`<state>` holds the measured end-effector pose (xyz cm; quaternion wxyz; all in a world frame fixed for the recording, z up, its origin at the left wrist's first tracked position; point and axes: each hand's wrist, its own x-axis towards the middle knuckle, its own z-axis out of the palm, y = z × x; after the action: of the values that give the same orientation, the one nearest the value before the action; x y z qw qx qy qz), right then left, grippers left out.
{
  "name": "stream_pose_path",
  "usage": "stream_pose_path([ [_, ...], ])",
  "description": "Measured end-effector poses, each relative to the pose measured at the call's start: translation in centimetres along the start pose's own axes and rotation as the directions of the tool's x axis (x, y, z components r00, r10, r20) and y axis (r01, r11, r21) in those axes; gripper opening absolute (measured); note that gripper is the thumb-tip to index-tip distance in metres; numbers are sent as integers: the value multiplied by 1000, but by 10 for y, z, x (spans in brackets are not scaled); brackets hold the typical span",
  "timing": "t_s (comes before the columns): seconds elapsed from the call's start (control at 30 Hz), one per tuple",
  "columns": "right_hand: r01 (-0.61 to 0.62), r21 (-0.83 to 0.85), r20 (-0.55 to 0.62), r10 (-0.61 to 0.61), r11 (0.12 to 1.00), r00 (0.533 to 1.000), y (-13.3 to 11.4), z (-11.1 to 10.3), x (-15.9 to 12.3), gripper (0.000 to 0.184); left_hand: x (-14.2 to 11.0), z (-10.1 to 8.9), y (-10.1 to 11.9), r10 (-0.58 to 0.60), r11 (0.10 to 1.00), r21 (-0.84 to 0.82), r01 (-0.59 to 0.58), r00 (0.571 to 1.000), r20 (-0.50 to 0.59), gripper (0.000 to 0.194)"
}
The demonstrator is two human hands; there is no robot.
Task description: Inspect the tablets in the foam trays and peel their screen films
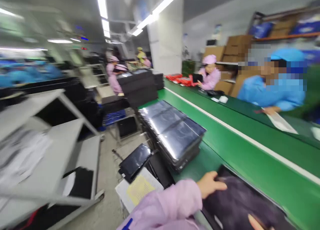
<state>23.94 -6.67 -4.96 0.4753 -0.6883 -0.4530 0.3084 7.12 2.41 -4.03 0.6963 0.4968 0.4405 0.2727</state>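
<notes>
My left hand [210, 185], coming out of a pink sleeve, rests with curled fingers on the near-left corner of a flat dark pouch [240, 203] that lies on the green conveyor belt [240, 150]. Only a fingertip of my right hand [256, 222] shows at the bottom edge, lying on the same pouch. A stack of glossy black wrapped packs [172, 130] sits on the belt just beyond my left hand. The picture is smeared by motion.
A white stripe runs along the belt. Across it, a person in blue [275, 86] handles a white sheet and a person in pink [210, 76] works farther back. To the left stand a grey metal rack [57, 150], black trays, and papers near the floor.
</notes>
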Motion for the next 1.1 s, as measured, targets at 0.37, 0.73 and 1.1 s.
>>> stream_pose_path([
  [0.37, 18, 347, -161, 40, 938, 986, -36, -25, -59, 35, -8, -2, 9, 232, 969, 9, -248, 919, 318, 49],
  [0.73, 13, 373, -141, 42, 928, 989, -41, -24, -66, 35, -5, -9, 18, 440, 883, -48, -467, 788, 431, 42],
  [1.1, -302, -105, -101, 292, 948, 951, -7, -6, -71, 32, 39, 12, -6, 131, 991, 5, -134, 974, 184, 47],
])
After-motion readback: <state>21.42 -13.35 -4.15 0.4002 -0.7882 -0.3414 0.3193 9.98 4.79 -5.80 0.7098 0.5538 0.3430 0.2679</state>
